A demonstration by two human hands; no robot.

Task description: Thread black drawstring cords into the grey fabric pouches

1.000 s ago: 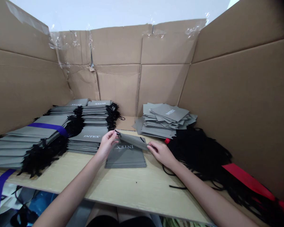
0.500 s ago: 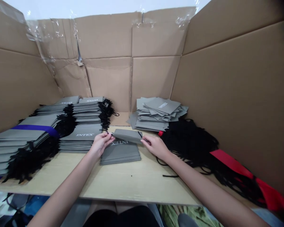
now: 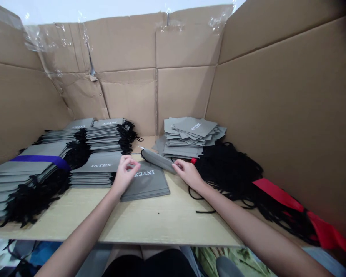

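My right hand pinches the near right end of a grey drawstring pouch. The pouch is raised and tilted, its far left end up. Black cord and a small pale tip show at that far end. My left hand is apart from the raised pouch, thumb and fingers curled together in a pinch with nothing visible in them. Below lies a small stack of grey pouches lettered INTEX, partly covered by my left hand.
Neat stacks of corded grey pouches stand at left, one bundle tied with a purple band. A looser pile of pouches sits at back right. Black cords with a red band lie at right. Cardboard walls surround the table.
My left hand has let go of the pouch's left end. That end has swung up and away, while my right hand keeps its hold at the other end.
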